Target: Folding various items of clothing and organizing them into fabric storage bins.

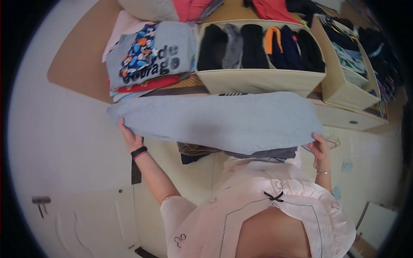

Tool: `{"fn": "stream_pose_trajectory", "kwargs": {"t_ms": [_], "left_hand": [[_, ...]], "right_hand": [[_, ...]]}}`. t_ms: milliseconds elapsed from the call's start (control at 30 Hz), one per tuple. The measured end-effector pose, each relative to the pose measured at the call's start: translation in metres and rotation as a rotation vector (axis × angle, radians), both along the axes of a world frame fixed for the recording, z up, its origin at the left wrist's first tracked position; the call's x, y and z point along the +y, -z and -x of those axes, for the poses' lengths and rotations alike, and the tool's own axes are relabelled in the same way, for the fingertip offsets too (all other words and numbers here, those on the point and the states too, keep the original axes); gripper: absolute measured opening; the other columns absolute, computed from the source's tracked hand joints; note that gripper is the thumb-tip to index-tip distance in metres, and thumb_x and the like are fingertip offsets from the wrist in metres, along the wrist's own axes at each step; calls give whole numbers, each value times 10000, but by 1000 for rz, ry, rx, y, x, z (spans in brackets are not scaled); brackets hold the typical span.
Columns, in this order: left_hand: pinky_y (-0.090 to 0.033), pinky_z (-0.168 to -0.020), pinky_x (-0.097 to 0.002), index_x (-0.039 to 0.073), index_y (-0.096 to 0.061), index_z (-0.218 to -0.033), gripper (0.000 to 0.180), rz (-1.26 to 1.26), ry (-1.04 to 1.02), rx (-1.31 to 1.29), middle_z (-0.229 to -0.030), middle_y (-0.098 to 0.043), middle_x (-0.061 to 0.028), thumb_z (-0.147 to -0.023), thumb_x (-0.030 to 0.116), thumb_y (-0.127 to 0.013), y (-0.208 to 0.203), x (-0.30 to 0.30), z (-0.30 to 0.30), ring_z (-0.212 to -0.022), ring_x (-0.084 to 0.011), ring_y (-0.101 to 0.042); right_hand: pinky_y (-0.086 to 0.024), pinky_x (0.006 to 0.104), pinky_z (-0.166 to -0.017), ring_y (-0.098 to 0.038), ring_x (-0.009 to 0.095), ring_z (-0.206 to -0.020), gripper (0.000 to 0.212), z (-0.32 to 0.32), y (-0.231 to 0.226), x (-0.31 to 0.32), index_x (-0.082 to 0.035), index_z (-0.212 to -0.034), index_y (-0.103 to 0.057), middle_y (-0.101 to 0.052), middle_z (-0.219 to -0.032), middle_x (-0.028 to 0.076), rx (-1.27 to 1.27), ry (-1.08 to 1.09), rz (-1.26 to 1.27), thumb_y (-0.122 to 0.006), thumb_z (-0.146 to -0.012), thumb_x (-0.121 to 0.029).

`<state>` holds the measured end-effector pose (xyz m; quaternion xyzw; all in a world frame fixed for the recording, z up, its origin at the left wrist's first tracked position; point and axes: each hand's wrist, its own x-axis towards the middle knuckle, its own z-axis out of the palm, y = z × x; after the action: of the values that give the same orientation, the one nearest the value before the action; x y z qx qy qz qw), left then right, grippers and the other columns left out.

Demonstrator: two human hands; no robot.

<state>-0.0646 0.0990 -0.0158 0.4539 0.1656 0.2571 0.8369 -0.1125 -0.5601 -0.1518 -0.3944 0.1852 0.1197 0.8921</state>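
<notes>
A light grey garment (pixel 215 118), folded into a long strip, is stretched sideways in front of me. Part of a dark print shows at its far edge; its exact kind I cannot make out. My left hand (pixel 130 136) grips the left end from below, fingers closed on the cloth. At the opposite end, my right hand (pixel 319 148) pinches the lower right corner. Beneath the strip, brown folded clothes (pixel 195 148) and a dark grey folded piece (pixel 269 153) rest near my lap, mostly hidden by it.
Beyond the strip stands a cream fabric box (pixel 258 79) with rolled dark clothes. Left of it lies a stack of folded shirts (pixel 148 53). A second cream box (pixel 350 92) holds more clothes at the right. A drawer front (pixel 352 118) is below; a white door (pixel 81 215) is at left.
</notes>
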Motion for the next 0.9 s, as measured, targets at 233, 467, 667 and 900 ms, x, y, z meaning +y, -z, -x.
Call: {"fn": "stream_pose_trajectory", "kwargs": {"t_ms": [233,467,667,900], "left_hand": [[-374,-998,-387,31,-462,-1229,476,37,-17,-143,-1231,-524,-104,-836,278,-568,-4,-17,-11,-1146,-256,-486],[-375,-1003,-409,24,-454,-1237,462,40,23,-40,-1245,-517,-120,-852,262,-545,-7,0,0,-1156,-274,-483],[-340,-1042,-424,21,-415,-1302,489,167,-27,-109,-1337,-462,-123,-896,281,-495,-26,1,9,-1218,-289,-442],[-416,-982,-431,13,-454,-1244,425,78,82,16,-1258,-520,-137,-902,261,-502,-18,3,-15,-1143,-282,-511]], "right_hand": [[-460,410,-915,-583,286,-1049,699,-35,-5,-17,44,-1190,-500,-585,-1160,169,110,-66,-82,-524,-844,-562],[-493,346,-831,-611,204,-939,515,-69,-32,-28,39,-1138,-533,-618,-1061,127,-218,-287,480,-603,-818,-358],[-503,313,-761,-612,189,-848,384,-37,-80,-61,17,-1043,-573,-630,-957,101,-237,169,202,-615,-718,-183],[-497,287,-737,-608,172,-807,352,-28,-108,-54,4,-1012,-589,-635,-922,87,-4,99,340,-644,-757,-232]]}}
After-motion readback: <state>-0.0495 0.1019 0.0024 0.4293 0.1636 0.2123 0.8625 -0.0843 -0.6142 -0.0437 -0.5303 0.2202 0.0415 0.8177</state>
